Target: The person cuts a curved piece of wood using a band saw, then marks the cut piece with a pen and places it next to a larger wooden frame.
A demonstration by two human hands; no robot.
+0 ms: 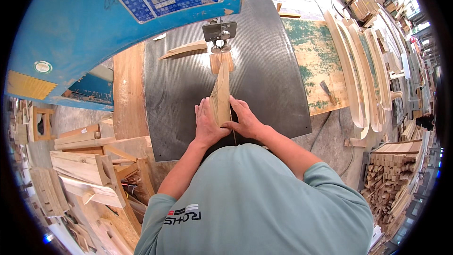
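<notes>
Sage T-shirt (264, 198) nearest; ahead, left hand (207, 125) and right hand (246, 121) clasp a tapered wooden blank (221, 97) between them, long axis pointing toward the bandsaw guide (220, 31).

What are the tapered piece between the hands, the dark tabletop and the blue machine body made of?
The tapered piece: unfinished-looking wood, with pale grain showing.
The dark tabletop: probably finely grooved metal, from its lined sheen.
The blue machine body: likely painted metal, glossy and chipped near its edge.
</notes>
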